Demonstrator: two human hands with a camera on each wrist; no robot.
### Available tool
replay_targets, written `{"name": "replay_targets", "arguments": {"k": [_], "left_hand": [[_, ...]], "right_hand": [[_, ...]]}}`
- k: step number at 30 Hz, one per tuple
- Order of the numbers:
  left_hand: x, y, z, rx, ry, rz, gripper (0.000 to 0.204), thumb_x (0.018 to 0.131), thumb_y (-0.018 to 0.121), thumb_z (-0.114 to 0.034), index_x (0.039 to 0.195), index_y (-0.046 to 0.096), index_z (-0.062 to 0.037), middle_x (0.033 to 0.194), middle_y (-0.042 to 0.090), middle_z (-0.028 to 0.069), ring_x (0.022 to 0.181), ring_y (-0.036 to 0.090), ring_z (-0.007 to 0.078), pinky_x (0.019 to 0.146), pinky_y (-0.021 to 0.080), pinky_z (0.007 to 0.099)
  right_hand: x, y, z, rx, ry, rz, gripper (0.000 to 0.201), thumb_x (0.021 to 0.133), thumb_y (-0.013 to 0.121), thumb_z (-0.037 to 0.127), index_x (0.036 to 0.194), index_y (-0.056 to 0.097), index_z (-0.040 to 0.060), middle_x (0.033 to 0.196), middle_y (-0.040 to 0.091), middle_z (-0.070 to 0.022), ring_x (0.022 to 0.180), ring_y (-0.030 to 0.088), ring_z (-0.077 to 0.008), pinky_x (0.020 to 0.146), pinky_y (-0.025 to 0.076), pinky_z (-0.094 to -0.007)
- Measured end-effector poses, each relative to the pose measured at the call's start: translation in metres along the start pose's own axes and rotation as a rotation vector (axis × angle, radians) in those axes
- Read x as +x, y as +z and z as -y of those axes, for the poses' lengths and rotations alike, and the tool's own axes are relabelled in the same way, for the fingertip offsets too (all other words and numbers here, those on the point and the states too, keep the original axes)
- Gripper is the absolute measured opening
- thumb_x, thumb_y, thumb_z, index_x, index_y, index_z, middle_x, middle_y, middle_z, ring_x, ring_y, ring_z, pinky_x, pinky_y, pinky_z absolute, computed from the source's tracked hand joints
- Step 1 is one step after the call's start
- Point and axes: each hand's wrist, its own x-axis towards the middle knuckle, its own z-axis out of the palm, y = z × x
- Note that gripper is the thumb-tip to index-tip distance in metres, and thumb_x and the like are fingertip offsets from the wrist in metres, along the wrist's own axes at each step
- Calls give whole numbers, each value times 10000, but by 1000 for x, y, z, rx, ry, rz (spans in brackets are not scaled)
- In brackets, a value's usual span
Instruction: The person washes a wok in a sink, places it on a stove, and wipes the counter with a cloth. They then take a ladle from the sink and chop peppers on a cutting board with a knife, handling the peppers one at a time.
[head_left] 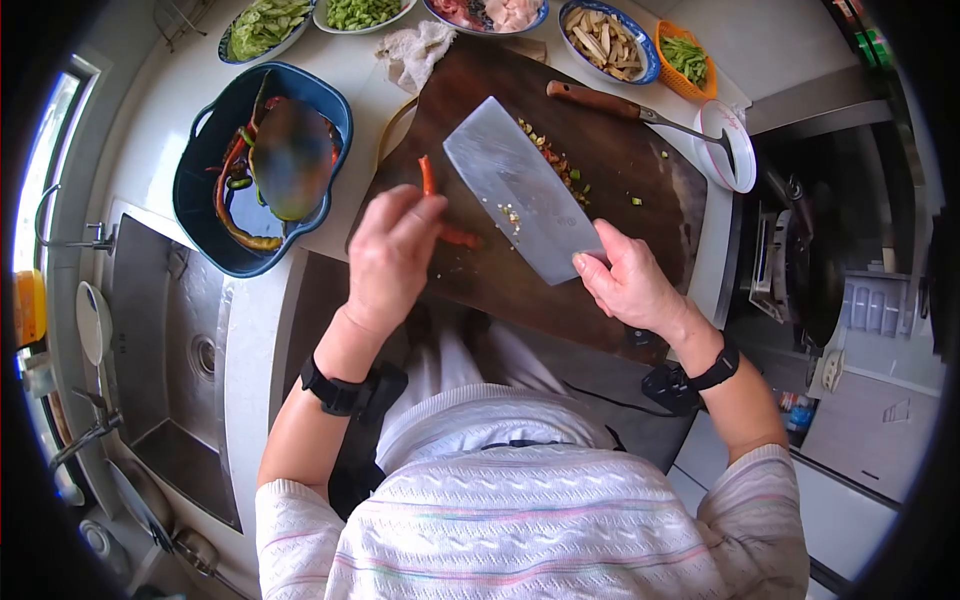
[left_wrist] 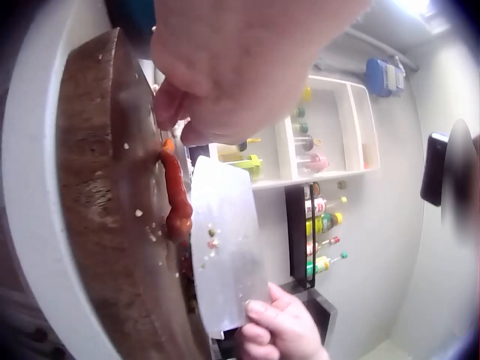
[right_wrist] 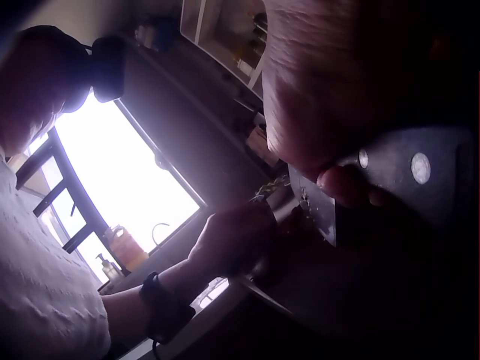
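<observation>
My left hand (head_left: pixel 390 250) is over the left part of a dark wooden cutting board (head_left: pixel 590 310), its thumb and fingers pinching a red chili pepper (left_wrist: pixel 177 199) at the orange end. Another view of the pepper, from the head, has a red length standing up past the fingertips and more red just below them. My right hand (head_left: pixel 640 280) grips a broad cleaver (head_left: pixel 525 195) by its handle end, the blade slanting up and left above the board. Chopped bits stick to the blade. Behind it lies a strip of chopped red and green pepper (head_left: pixel 552 158).
A blue basin (head_left: pixel 185 190) with whole peppers and a blurred oval stands left, beside the sink (head_left: pixel 190 350). Bowls of greens, meat and pale strips (head_left: pixel 605 45) line the back. A wood-handled spatula (head_left: pixel 597 100) reaches into a white bowl (head_left: pixel 735 165). The stove is at right.
</observation>
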Motion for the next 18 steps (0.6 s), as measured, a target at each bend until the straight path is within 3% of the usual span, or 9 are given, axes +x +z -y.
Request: {"name": "replay_targets", "arguments": {"k": [2,5,10,18], "left_hand": [[-5,4,-3,49,64,79,206,715,709,-12,912,685,-65,973,597,92,850,610,268,706,505,332],[-10,8,1,27,59,51,188,690,725,-18,870,689,-62,957,600,84,846,602,263,712,500,328],[-14,12,4,19,52,7,169,673,737,-17,829,687,-55,921,605,88,841,601,266,711,498,337],[-19,18,4,37,68,-62,165,674,741,-13,824,685,-53,867,611,84,813,593,278,690,499,337]], "right_hand": [[5,-5,5,-1,19,39,211,870,569,94,824,393,-12,588,476,-214,531,439,-407,486,396,-367],[14,-10,4,-23,-31,125,218,872,570,103,824,394,-16,609,494,-229,576,477,-433,506,410,-383],[27,-12,-7,-82,-254,167,221,878,567,121,832,404,-21,651,520,-254,686,536,-464,543,426,-429],[33,-17,15,-118,-125,295,225,886,546,123,827,390,-27,639,530,-249,638,542,-451,541,417,-445]]}}
